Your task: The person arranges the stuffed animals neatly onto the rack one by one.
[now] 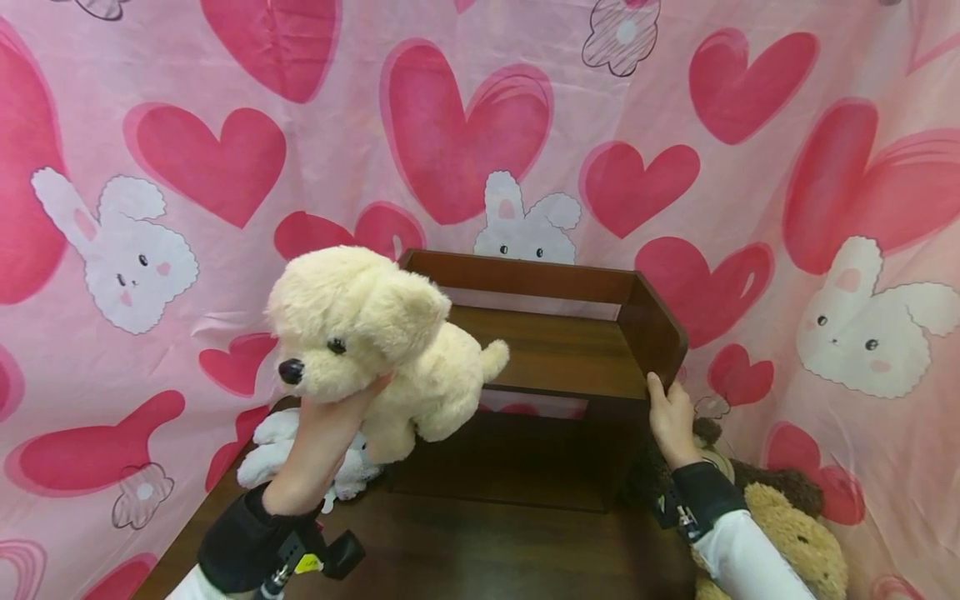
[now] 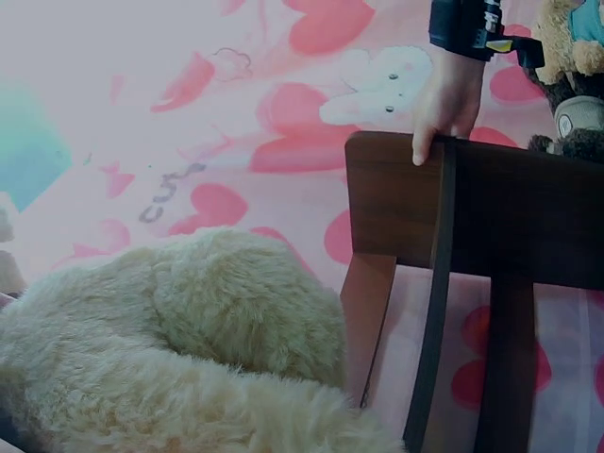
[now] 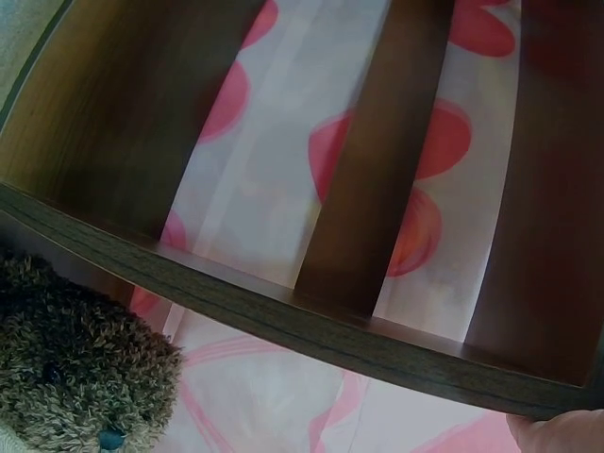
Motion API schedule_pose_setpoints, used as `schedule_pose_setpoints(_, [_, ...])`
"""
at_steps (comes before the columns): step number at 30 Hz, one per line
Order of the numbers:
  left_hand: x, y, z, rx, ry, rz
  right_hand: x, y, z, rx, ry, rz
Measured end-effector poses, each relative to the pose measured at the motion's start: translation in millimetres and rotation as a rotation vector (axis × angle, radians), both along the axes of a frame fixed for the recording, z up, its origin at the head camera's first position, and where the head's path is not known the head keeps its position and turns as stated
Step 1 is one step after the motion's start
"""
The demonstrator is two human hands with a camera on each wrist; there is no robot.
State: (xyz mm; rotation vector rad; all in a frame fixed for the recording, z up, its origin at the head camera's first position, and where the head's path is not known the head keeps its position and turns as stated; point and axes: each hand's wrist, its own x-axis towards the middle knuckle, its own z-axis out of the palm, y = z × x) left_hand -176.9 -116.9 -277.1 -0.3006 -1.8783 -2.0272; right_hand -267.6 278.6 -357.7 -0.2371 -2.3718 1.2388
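Observation:
A cream plush dog (image 1: 450,358) with a black nose is held up in front of the shelf's left part, its head turned to the left. My left hand (image 1: 330,433) grips it from below under the head, most of the fingers buried in the fur. Its fluffy body (image 2: 236,321) fills the lower left of the left wrist view. My right hand (image 1: 672,421) holds the front edge of the right side panel of a dark brown wooden shelf (image 1: 555,354), thumb on the near face. In the right wrist view, only part of that hand (image 3: 563,432) shows at the shelf's edge.
The shelf stands on a dark brown tabletop (image 1: 480,550). Behind the plush dog lies a white plush toy (image 1: 270,446). To the right of the shelf are a tan plush toy (image 1: 798,542) and a dark brown plush bear (image 3: 75,359). Pink heart-print cloth (image 1: 525,125) hangs behind.

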Motion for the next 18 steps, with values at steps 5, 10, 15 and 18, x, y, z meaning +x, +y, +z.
schedule_pose_setpoints(5, [-4.3, 3, 3.4, 0.001, 0.038, -0.051, 0.0, 0, 0.1, 0.004, 0.002, -0.002])
schedule_pose_setpoints(10, [-10.3, 6, 6.9, -0.009, 0.039, -0.045, -1.0, 0, 0.7, -0.012, -0.005, 0.016])
schedule_pose_setpoints(15, [-16.2, 10, 10.2, -0.016, 0.048, -0.041, -0.3, 0, 1.3, -0.017, -0.007, 0.027])
schedule_pose_setpoints(18, [-21.0, 13, 12.9, -0.001, 0.087, -0.031, -0.2, 0, 1.1, -0.012, 0.004, 0.023])
